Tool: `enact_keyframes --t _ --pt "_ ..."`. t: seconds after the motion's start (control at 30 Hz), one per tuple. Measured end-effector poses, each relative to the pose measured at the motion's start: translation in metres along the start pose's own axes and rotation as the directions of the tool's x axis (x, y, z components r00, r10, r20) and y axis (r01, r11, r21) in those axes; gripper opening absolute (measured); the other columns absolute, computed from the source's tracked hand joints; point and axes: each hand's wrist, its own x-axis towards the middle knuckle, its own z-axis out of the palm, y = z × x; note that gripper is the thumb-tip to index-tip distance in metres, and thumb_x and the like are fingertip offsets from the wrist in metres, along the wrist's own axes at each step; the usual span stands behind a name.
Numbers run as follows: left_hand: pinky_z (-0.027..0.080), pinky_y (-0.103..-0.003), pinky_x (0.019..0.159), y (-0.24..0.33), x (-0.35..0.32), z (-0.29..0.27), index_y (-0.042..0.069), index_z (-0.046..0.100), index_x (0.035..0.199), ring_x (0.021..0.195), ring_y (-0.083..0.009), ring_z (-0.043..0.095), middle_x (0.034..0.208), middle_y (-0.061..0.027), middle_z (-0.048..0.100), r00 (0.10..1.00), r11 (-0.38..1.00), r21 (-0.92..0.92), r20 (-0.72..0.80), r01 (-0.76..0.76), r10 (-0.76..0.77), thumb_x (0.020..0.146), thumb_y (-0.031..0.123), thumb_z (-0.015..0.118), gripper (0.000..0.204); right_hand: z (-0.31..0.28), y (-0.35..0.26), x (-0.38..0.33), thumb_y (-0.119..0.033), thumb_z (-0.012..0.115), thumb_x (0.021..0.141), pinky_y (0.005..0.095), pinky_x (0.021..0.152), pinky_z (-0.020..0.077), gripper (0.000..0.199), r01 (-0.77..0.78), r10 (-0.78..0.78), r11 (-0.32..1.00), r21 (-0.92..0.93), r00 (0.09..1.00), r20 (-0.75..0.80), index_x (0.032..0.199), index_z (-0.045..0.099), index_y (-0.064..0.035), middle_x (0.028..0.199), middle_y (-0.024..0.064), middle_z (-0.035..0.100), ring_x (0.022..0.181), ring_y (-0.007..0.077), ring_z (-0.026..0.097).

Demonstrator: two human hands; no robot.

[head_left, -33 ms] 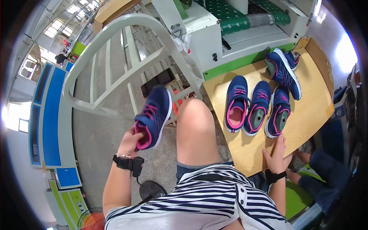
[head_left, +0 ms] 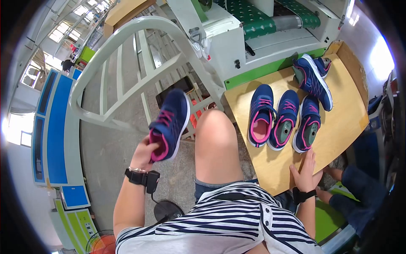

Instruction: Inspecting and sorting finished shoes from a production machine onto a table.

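Observation:
My left hand (head_left: 146,154) grips the heel of a navy blue sneaker with pink lining and laces (head_left: 171,120), held up over the floor left of my bare knee (head_left: 215,144). My right hand (head_left: 304,171) rests flat, fingers apart, on the near edge of a wooden table (head_left: 338,139). Just beyond that hand, three matching navy sneakers (head_left: 261,115) (head_left: 285,119) (head_left: 308,125) stand side by side with toes pointing away. Another navy sneaker (head_left: 313,80) lies tilted on its side at the table's far end.
A white curved metal rack (head_left: 127,63) stands over the concrete floor ahead of my left hand. A white machine with a green conveyor belt (head_left: 253,21) sits behind the table. Blue panels (head_left: 55,127) line the left. Another person's legs (head_left: 359,186) show at the right.

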Motion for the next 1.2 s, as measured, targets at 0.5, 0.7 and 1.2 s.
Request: enact_keyframes --t 0.5,0.7,1.2 --pt "0.053 -0.038 0.082 0.110 0.291 -0.059 0.005 0.073 0.107 0.088 -0.0247 0.070 0.098 -0.0161 0.074 0.605 0.259 0.959 -0.137 -0.118 0.784 0.084 0.031 0.068 0.035 0.004 -0.002 0.002 -0.021 0.075 0.080 0.0546 0.118 0.0122 0.097 0.033 -0.032 0.998 0.050 0.999 -0.008 0.155 0.015 -0.0006 0.157 0.0267 0.021 0.146 0.0481 0.015" --pt "0.051 -0.047 0.092 0.085 0.286 0.026 0.012 0.067 0.119 0.112 -0.0401 0.063 0.120 -0.0211 0.066 0.736 0.288 0.944 -0.082 -0.158 0.672 0.091 0.034 0.049 0.040 -0.007 0.001 -0.005 -0.027 0.073 0.083 0.0543 0.119 0.0119 0.097 -0.098 0.098 0.995 -0.028 0.995 0.009 0.155 0.014 -0.0016 0.159 0.0250 0.020 0.147 0.0467 0.013" --pt "0.048 -0.038 0.082 0.049 0.069 0.122 0.002 0.060 0.108 0.092 -0.0315 0.060 0.099 -0.0139 0.062 0.586 0.335 0.661 0.196 -0.671 0.787 0.086 0.002 0.064 0.023 -0.003 0.001 0.003 -0.028 0.072 0.084 0.0560 0.118 0.0114 0.098 -0.081 0.079 0.996 0.030 0.996 0.045 0.156 0.011 -0.0038 0.160 0.0241 0.015 0.149 0.0461 0.008"
